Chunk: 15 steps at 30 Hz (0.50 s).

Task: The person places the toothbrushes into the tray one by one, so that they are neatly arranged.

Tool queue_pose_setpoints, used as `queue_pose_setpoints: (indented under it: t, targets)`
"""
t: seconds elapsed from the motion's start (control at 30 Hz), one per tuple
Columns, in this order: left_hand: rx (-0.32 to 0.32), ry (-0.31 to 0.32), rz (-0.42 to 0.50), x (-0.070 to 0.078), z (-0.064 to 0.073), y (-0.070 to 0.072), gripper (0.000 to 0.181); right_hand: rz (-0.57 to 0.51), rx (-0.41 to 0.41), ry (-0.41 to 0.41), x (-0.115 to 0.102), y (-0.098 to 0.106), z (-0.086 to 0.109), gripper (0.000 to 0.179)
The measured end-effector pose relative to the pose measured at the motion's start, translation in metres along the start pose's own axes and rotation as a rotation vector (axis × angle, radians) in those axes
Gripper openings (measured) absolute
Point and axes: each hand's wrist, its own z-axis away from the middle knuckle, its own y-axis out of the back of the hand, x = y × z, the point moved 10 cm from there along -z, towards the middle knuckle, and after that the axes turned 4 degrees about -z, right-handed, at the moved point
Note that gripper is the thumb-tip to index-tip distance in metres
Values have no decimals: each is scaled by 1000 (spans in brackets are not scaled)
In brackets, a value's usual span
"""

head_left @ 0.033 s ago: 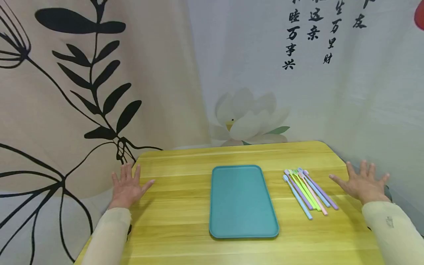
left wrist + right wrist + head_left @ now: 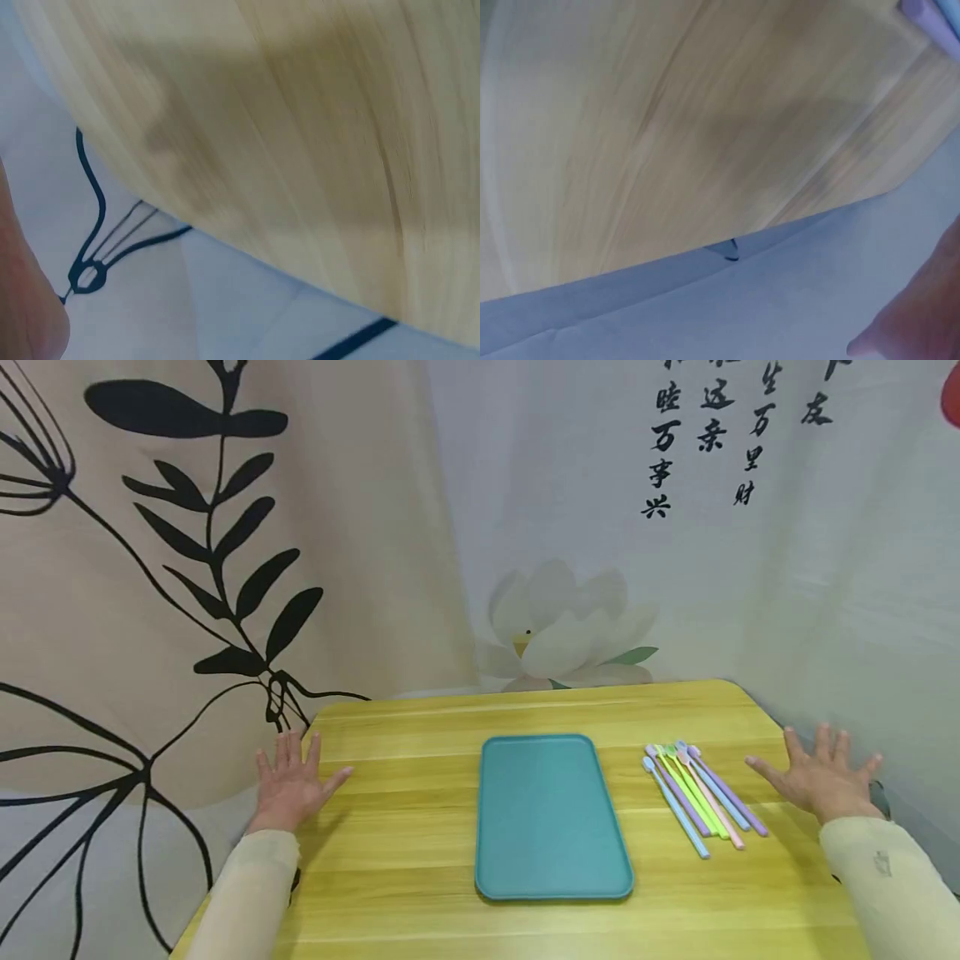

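Observation:
At the table's left edge my left hand (image 2: 291, 785) is held with its fingers spread, and nothing is in it. My right hand (image 2: 828, 781) is likewise spread at the right edge, holding nothing. Nearest to it lies a bundle of slim pastel utensils, several of them side by side: a blue spoon (image 2: 677, 810) on the outer left, green forks (image 2: 696, 797), a pink piece (image 2: 718, 810) and a purple one (image 2: 738, 802). Between the hands a teal rectangular tray (image 2: 553, 818) lies flat, with nothing on it. Each wrist view shows only part of a hand at its lower corner.
Everything lies on a yellow wood-grain table (image 2: 405, 860) with rounded far corners. Behind it hangs a pale curtain (image 2: 375, 568) with black plant prints, a lotus and dark written characters. In the right wrist view, purple utensil ends (image 2: 930, 22) show at the top right.

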Motion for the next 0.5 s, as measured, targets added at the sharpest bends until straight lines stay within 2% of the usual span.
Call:
queue_pose_setpoints:
  t: [0.1,0.27,0.4,0.5]
  targets:
    - [-7,-6,15,5,-1,-3,96,-6,-4,4,-2,-1,-2,103]
    - [-37,-15,40,21,-7,-15,96,-19,-22,2,-6,-5,-2,103]
    - [-51,-7,14,25,-10,-24,100,-19,-33,9,-13,-4,-3,103]
    - [-61,-10,31,27,-10,-27,101,-16,-36,19,-20,-2,-6,102]
